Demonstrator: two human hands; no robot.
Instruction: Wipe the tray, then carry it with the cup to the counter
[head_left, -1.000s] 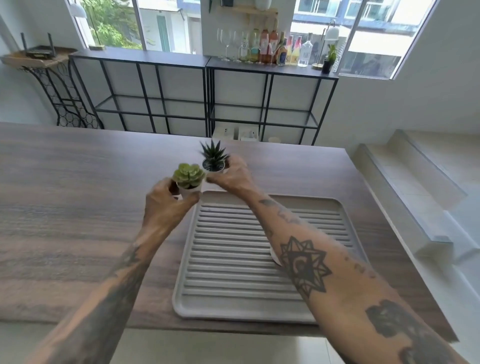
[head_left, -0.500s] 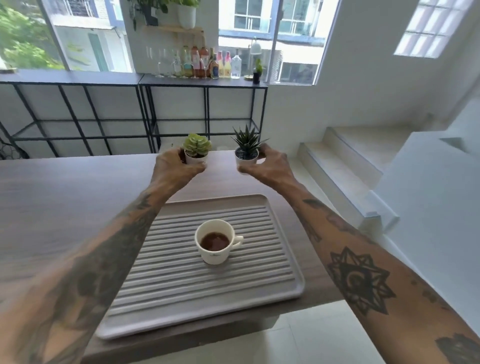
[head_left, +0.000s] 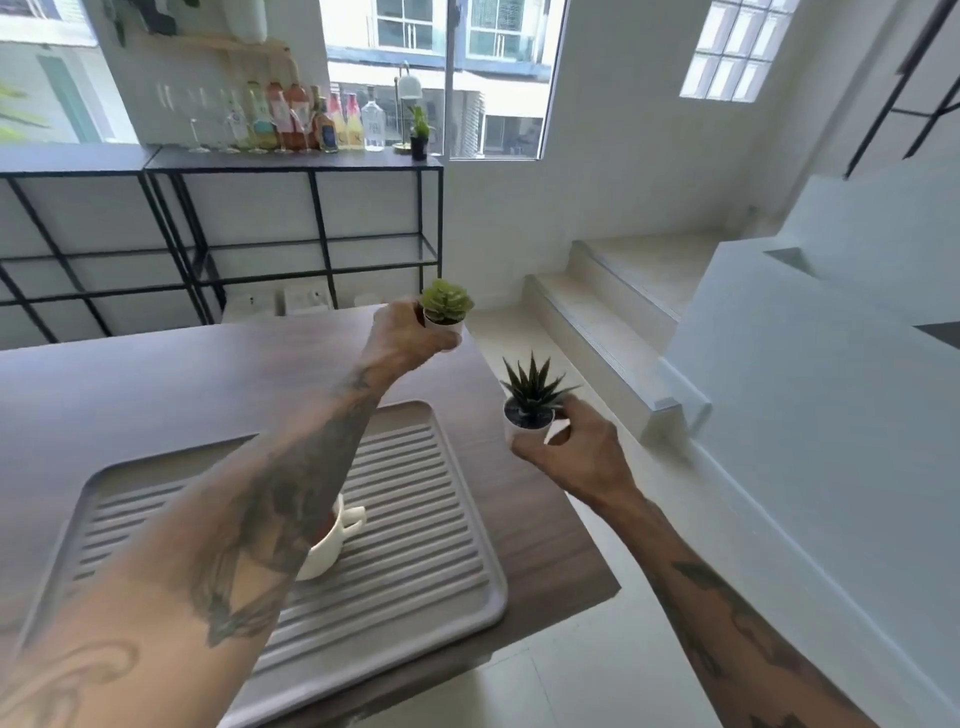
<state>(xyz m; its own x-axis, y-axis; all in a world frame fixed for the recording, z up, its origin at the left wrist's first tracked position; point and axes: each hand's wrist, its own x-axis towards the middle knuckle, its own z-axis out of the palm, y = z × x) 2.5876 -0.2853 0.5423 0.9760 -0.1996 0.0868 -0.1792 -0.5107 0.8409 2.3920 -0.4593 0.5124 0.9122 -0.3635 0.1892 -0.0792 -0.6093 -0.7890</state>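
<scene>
A grey ribbed tray (head_left: 415, 571) lies on the wooden table (head_left: 156, 395), near its right end. A white cup (head_left: 332, 545) stands on the tray, mostly hidden behind my left forearm. My left hand (head_left: 400, 338) grips a small white pot with a round light-green succulent (head_left: 445, 306), held above the table's far right corner. My right hand (head_left: 576, 457) grips a small white pot with a spiky dark succulent (head_left: 530, 405), held in the air beyond the table's right edge.
A black metal shelf unit (head_left: 311, 218) with bottles (head_left: 311, 119) and glasses on top stands behind the table by the window. White steps (head_left: 613, 322) rise at the right. Pale tiled floor (head_left: 571, 675) lies below the table's right edge.
The view has swung to the right. Both hands carried the pots rightward; the right hand dropped lower and passed the table's edge, and my left forearm now covers most of the cup.
</scene>
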